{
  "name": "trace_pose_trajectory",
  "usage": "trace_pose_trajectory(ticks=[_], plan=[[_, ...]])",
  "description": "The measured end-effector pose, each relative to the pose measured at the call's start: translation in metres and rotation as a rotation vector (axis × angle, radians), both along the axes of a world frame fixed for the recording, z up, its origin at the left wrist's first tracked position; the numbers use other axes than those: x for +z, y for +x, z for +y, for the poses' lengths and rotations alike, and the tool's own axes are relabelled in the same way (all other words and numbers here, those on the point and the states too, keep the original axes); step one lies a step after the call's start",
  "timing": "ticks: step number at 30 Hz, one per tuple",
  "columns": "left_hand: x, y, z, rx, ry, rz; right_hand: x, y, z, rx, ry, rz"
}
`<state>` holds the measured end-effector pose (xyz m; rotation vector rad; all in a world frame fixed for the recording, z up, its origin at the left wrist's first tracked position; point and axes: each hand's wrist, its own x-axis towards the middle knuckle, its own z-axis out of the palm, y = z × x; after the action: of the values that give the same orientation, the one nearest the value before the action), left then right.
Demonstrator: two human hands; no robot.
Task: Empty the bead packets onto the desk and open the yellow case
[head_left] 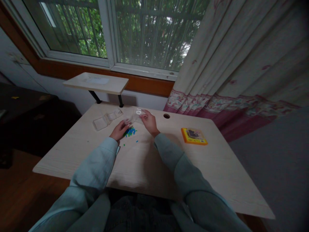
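Between my two hands is a clear plastic case [135, 116], raised a little over the desk; its exact shape is hard to make out. My left hand [119, 130] has its fingers closed on the near left side. At the far right side, my right hand [149, 122] pinches the case between thumb and fingers. Just below, partly covered by the left hand, lies a pile of small blue and green pieces [130, 131]. One blue piece [137, 141] and one green piece [124, 145] lie apart from it. Clear open cases [100, 123] rest left of my hands.
An orange and yellow box [193, 136] lies on the right of the wooden desk [205, 174]. At the back left a small raised shelf [116, 84] stands on black legs. A round cable hole [166, 116] is near the back edge. A curtain [231, 80] hangs behind.
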<state>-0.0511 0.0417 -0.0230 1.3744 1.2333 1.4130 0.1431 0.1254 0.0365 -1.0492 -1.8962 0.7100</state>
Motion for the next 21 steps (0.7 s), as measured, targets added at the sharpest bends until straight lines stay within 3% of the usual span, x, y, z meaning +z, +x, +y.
trace_pose_trajectory(ticks=[9, 13, 21], plan=[[-0.005, 0.0, 0.001, -0.029, -0.026, 0.072, 0.034, -0.031, 0.05, -0.145, -0.072, -0.298], [0.001, 0.0, -0.001, -0.062, -0.005, 0.15, 0.035, -0.05, 0.058, -0.158, -0.068, -0.364], [0.01, 0.0, -0.006, -0.076, 0.03, 0.324, 0.028, -0.086, 0.05, -0.062, -0.087, -0.3]])
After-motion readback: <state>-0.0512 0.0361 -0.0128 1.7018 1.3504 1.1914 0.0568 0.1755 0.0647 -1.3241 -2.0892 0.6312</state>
